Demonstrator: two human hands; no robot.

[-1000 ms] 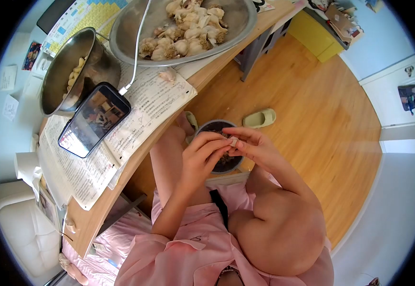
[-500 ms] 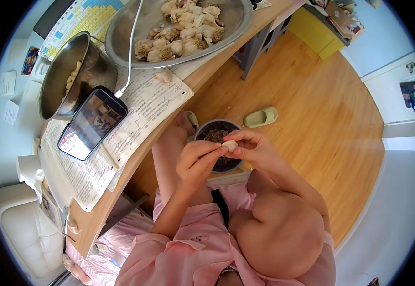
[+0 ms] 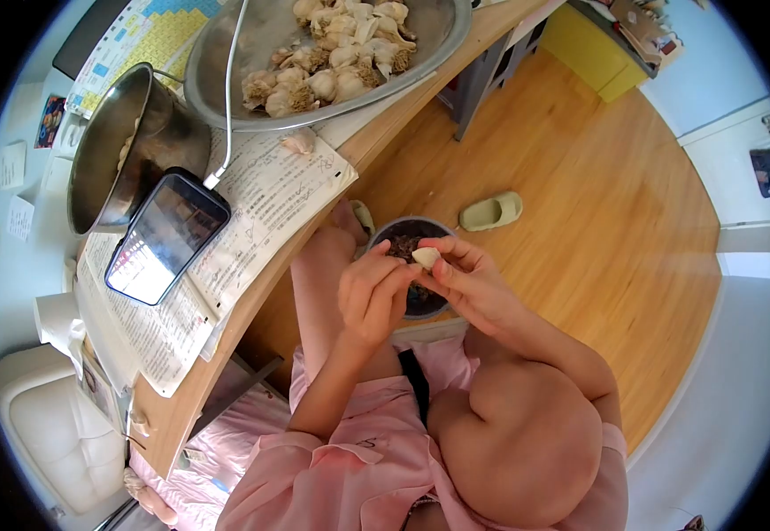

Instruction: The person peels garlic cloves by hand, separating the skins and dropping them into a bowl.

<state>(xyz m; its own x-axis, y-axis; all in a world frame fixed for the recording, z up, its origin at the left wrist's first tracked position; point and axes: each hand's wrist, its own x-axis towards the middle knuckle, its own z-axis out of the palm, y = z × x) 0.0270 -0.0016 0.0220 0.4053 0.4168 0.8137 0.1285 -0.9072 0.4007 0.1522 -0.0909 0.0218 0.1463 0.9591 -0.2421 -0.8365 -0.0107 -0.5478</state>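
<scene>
A pale garlic clove (image 3: 425, 257) is pinched between the fingertips of my right hand (image 3: 473, 279), above a round bin (image 3: 427, 307) that holds dark scraps. My left hand (image 3: 374, 295) is closed beside the clove, its fingertips near or touching it; whether they grip anything is too small to tell. On the desk, a wide metal basin (image 3: 261, 53) carries several garlic bulbs (image 3: 336, 53). Left of it a steel pot (image 3: 168, 133) leans toward me with peeled cloves (image 3: 127, 150) inside.
A phone (image 3: 168, 234) with a white cable (image 3: 232, 88) rests against the pot on printed papers (image 3: 261, 212). One loose garlic piece (image 3: 297, 142) lies near the basin. The desk edge (image 3: 252, 305) runs beside my left arm. A green slipper (image 3: 491, 211) is on the floor.
The clove has turned and its smooth pale surface shows more. My left hand has drawn slightly back from it. The view has shifted a little.
</scene>
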